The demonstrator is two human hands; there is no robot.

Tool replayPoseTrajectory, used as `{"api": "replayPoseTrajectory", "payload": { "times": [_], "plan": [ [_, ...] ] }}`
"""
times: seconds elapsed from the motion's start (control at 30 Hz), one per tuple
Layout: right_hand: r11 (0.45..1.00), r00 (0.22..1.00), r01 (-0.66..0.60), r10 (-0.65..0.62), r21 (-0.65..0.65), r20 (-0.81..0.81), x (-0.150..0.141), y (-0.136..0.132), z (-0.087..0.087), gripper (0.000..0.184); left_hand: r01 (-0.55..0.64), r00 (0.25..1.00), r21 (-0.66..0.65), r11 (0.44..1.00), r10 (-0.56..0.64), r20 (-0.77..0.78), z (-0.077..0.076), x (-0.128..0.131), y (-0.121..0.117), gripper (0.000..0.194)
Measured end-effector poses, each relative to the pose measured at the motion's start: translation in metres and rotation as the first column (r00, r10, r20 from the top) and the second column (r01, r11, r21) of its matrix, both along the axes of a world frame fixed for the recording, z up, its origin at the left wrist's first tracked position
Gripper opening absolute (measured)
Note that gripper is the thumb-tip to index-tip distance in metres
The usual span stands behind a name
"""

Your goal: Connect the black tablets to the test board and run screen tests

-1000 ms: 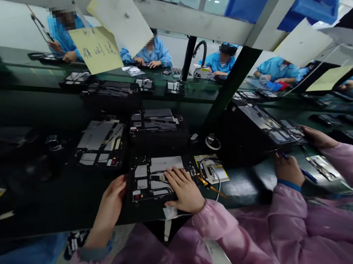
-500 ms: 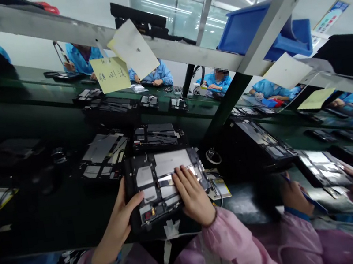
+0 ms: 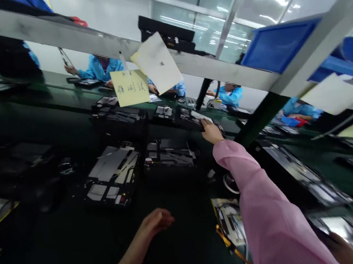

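My right hand [image 3: 212, 131] is stretched far forward to the back row of the bench, its fingers gripping the near right end of an opened tablet-like device [image 3: 190, 116]. That device has a dark frame and a light panel; part of it lies behind my fingers. My left hand [image 3: 157, 221] hovers over the dark green bench near its front edge, holding nothing, fingers loosely extended. Ahead of it sit two stacks of opened devices with grey battery panels, a left stack [image 3: 112, 173] and a middle stack [image 3: 169, 153].
A yellow-edged sheet with cables [image 3: 231, 221] and a white ring [image 3: 230, 183] lie beside my right arm. A slanted post [image 3: 263, 116] and an overhead shelf beam [image 3: 220, 69] with hanging paper notes [image 3: 131, 87] frame the reach. Co-workers sit opposite and at both sides.
Both hands were on the opened device in front of me. My right hand has carried it forward to the back row. My left hand has let go.
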State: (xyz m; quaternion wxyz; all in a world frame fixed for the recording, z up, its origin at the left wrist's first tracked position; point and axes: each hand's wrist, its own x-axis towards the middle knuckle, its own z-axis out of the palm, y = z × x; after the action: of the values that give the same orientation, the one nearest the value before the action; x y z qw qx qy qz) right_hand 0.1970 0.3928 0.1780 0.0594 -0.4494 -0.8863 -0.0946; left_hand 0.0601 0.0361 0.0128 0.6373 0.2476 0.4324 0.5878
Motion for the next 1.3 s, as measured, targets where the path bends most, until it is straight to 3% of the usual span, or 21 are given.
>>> {"api": "replayPoseTrajectory", "payload": {
  "times": [0.13,0.27,0.37,0.5,0.63,0.7,0.77,0.83,0.93,1.0,1.13,1.3],
  "plan": [
    [0.990,0.994,0.074,-0.065,-0.120,0.082,-0.002,0.048,-0.045,0.048,0.086,0.990,0.029,0.996,-0.089,0.110,-0.016,0.003,0.007,0.045],
    [0.976,0.990,0.063,-0.035,-0.208,0.136,0.006,0.068,-0.096,0.053,0.145,0.983,0.032,0.989,-0.148,0.113,-0.017,0.004,0.011,0.042],
    [0.968,0.991,0.042,-0.008,-0.249,0.136,0.012,0.076,-0.117,0.055,0.157,0.981,0.035,0.987,-0.160,0.111,-0.016,0.004,0.010,0.040],
    [0.962,0.995,0.049,-0.024,-0.269,0.093,0.014,0.085,-0.112,0.059,0.146,0.984,0.052,0.988,-0.151,0.090,-0.016,0.005,0.008,0.037],
    [0.960,0.997,0.061,-0.068,-0.272,-0.019,0.017,0.079,-0.080,0.051,0.111,0.994,0.060,0.992,-0.112,0.014,-0.013,0.002,0.005,0.040],
    [0.961,0.994,0.043,-0.069,-0.274,-0.086,0.022,0.065,-0.065,0.044,0.000,0.988,0.091,0.996,0.014,-0.155,-0.006,-0.001,0.004,0.038],
    [0.963,0.990,0.005,-0.043,-0.268,-0.136,0.028,0.044,-0.058,0.042,-0.139,0.891,0.198,0.970,0.209,-0.402,0.006,-0.005,0.006,0.035],
    [0.959,0.978,-0.062,0.002,-0.277,-0.210,0.036,0.019,-0.060,0.039,-0.209,0.713,0.337,0.918,0.379,-0.591,0.022,-0.012,0.012,0.039],
    [0.927,0.913,-0.165,0.013,-0.338,-0.409,0.046,-0.010,-0.074,0.044,-0.241,0.477,0.457,0.856,0.514,-0.713,0.045,-0.026,0.035,0.054],
    [0.927,0.893,-0.143,-0.029,-0.345,-0.448,0.048,-0.019,-0.084,0.048,-0.291,0.360,0.447,0.846,0.530,-0.768,0.056,-0.038,0.055,0.061],
    [0.936,0.865,-0.068,-0.118,-0.346,-0.489,0.035,-0.025,-0.094,0.051,-0.308,0.339,0.317,0.897,0.415,-0.844,0.063,-0.054,0.090,0.064],
    [0.892,0.744,-0.123,-0.207,-0.434,-0.635,0.031,-0.044,-0.092,0.054,-0.323,0.309,0.317,0.892,0.416,-0.855,0.060,-0.055,0.099,0.062]
  ]
}}
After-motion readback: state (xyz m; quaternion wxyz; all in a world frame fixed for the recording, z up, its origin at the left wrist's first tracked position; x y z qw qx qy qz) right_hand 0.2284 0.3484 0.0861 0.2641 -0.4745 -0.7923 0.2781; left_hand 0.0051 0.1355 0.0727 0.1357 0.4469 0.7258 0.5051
